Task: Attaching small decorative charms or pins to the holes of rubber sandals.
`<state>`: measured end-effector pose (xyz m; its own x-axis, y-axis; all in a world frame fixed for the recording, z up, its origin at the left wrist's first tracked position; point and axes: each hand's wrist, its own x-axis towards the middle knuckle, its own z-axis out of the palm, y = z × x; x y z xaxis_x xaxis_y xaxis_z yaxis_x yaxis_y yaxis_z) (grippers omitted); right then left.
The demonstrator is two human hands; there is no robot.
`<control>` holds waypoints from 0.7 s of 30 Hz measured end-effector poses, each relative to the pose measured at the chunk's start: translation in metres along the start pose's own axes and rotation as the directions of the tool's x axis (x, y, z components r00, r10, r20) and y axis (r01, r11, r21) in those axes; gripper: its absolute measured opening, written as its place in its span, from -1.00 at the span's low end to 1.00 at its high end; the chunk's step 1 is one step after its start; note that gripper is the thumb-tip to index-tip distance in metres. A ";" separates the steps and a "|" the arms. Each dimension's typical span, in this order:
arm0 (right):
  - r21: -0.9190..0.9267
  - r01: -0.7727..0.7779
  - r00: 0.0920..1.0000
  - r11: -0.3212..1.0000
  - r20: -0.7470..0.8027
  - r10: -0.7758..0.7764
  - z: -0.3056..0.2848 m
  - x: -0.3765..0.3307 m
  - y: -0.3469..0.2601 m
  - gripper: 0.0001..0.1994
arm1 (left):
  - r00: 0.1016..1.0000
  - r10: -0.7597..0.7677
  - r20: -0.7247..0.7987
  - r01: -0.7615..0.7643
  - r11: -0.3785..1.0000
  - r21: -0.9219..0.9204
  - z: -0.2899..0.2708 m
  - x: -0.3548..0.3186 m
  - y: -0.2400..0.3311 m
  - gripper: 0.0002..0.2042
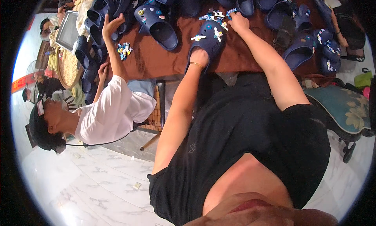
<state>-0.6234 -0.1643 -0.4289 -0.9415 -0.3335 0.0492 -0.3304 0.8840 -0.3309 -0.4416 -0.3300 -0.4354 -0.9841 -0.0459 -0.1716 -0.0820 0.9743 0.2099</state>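
My left hand (200,57) is inside the navy clog (209,39), which points toe-away on the brown cloth (180,63); its fingers are hidden, so I cannot tell whether they grip. White charms (217,34) sit on the clog's upper. To the left, a co-worker in a white shirt (111,108) has a hand (112,26) by other clogs (162,34). Near my clog's toe, my right hand (238,23) pinches a blue charm (231,11), beside a charm pile (216,16).
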 end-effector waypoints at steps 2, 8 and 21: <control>-0.070 0.025 1.000 0.997 0.019 -0.023 0.002 0.002 0.000 -0.72 | 1.000 0.008 0.000 -0.008 1.000 0.007 0.000 0.000 -0.001 -0.78; 0.192 -0.023 0.997 0.981 -0.074 0.037 0.000 -0.008 0.001 -0.81 | 1.000 0.011 -0.024 -0.012 1.000 -0.014 0.003 0.002 0.000 -0.77; 0.709 0.105 0.914 0.698 0.207 -0.348 -0.010 -0.108 -0.048 -0.81 | 0.999 0.010 0.047 -0.009 1.000 -0.019 -0.004 0.001 0.003 -0.77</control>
<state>-0.5067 -0.1671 -0.4092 -0.7322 -0.6802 -0.0353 -0.2816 0.3495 -0.8936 -0.4431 -0.3277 -0.4315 -0.9764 -0.0254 -0.2144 -0.0758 0.9702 0.2302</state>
